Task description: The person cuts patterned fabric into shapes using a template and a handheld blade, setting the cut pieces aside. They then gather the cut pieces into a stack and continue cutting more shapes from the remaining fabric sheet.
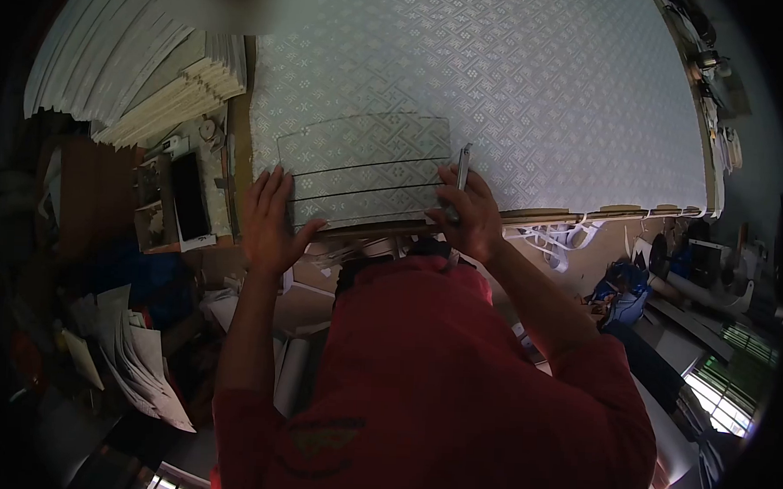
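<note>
A clear rectangular sheet with dark lines across it [361, 143] lies on a pale patterned fabric [572, 104] near the table's front edge. My left hand [270, 217] rests at the left side of the clear sheet, fingers stretched out and thumb spread toward its lower left corner. At the sheet's right side, my right hand [470, 215] is closed round a slim silver utility knife [463, 165], which points away from me. My fingers hide the knife's lower part, and whether its blade is out cannot be made out.
Thick stacks of white sheets [120, 49] stand at the back left. Beside the fabric on the left is a dark flat device [188, 196]. White straps [558, 239] hang below the front edge. Loose papers [133, 356] lie lower left, and a blue bag [621, 289] is at right.
</note>
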### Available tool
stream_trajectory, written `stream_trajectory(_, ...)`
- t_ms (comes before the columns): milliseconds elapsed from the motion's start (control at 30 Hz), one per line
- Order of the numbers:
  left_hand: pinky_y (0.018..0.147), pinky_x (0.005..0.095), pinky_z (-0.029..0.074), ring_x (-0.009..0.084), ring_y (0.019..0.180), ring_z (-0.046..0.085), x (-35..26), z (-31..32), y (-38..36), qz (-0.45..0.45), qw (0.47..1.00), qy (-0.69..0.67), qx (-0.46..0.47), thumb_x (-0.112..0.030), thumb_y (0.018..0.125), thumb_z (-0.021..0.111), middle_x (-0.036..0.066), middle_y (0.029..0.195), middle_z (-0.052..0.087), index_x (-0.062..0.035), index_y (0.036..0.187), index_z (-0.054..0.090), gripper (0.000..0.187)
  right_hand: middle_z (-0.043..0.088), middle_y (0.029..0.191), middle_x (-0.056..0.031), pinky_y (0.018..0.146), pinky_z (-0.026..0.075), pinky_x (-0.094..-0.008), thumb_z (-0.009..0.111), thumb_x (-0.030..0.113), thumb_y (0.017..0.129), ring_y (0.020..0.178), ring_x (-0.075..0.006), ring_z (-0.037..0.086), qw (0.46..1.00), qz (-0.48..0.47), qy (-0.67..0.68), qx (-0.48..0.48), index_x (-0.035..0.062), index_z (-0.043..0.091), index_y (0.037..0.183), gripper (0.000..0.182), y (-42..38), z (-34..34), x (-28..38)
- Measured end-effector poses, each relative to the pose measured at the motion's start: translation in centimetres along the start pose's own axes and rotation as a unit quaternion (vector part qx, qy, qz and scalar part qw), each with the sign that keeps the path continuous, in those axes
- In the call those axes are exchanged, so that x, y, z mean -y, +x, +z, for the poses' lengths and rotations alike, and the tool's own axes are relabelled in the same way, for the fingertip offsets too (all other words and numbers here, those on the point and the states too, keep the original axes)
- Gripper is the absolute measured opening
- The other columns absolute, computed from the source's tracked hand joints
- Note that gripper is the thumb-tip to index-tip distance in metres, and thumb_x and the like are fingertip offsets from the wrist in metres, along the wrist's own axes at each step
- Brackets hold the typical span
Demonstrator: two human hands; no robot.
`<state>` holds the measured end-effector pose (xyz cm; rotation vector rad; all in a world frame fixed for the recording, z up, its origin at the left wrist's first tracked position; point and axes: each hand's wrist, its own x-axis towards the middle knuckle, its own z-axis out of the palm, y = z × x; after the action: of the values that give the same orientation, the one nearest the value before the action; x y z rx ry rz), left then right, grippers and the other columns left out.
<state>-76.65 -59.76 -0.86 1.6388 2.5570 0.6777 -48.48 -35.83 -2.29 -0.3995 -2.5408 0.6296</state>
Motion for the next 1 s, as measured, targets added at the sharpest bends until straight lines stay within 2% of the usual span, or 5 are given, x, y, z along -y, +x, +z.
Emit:
stream_trajectory(267, 0.121, 0.0522, 0.032, 0.0398, 0.147, 0.041, 0.11, 0.10, -0.04, -0.005, 1.000, 0.001, 0.008, -0.049, 0.075, 0.088, 0.018, 0.156, 0.050, -0.0022, 0.144, 0.056, 0.089, 0.066, 0.138, -0.0191, 0.105, 0.050, -0.0501, 0.089, 0.015, 0.076, 0.127, -0.0433, 0.060, 1.000, -0.009, -0.003, -0.012, 0.0068, 0.060, 0.117, 0.051, 0.11, 0.10, -0.03)
stream_trajectory(333, 0.121, 0.0520, 0.032, 0.0396, 0.147, 0.040, 0.07, 0.06, -0.03, -0.006, 1.000, 0.001, 0.008, -0.049, 0.075, 0.088, 0.018, 0.156, 0.049, -0.0022, 0.144, 0.056, 0.089, 0.063, 0.139, -0.0183, 0.102, 0.050, -0.0506, 0.086, 0.016, 0.078, 0.118, -0.0428, 0.061, 1.000, -0.022, 0.002, -0.022, 0.0074, 0.061, 0.115, 0.046, 0.15, 0.11, -0.10)
stream_trajectory(433, 0.121, 0.0517, 0.032, 0.0395, 0.147, 0.040, 0.32, 0.22, -0.11, 0.004, 1.000, 0.000, 0.002, -0.049, 0.075, 0.087, 0.018, 0.155, 0.049, -0.0023, 0.144, 0.056, 0.089, 0.066, 0.137, -0.0198, 0.105, 0.051, -0.0509, 0.090, 0.014, 0.075, 0.126, -0.0436, 0.060, 1.000, -0.017, 0.000, -0.016, 0.0063, 0.060, 0.116, 0.052, 0.07, 0.09, -0.08)
stream_trajectory(667, 0.121, 0.0521, 0.032, 0.0387, 0.146, 0.042, 0.34, 0.11, -0.19, -0.009, 1.000, 0.001, -0.003, -0.051, 0.076, 0.087, 0.016, 0.154, 0.051, -0.0029, 0.143, 0.057, 0.088, 0.066, 0.135, -0.0251, 0.105, 0.050, -0.0517, 0.087, 0.010, 0.079, 0.125, -0.0456, 0.061, 0.999, -0.044, -0.004, -0.022, 0.0049, 0.055, 0.123, 0.055, 0.41, 0.04, 0.06)
stream_trajectory(1000, 0.121, 0.0520, 0.033, 0.0363, 0.145, 0.043, 0.35, 0.39, -0.33, -0.009, 1.000, -0.017, -0.021, -0.052, 0.076, 0.087, 0.013, 0.154, 0.052, -0.0054, 0.141, 0.059, 0.085, 0.066, 0.134, -0.0250, 0.103, 0.051, -0.0519, 0.086, 0.008, 0.078, 0.124, -0.0468, 0.061, 0.999, -0.039, -0.008, -0.016, 0.0057, 0.055, 0.123, 0.055, 0.29, 0.16, -0.03)
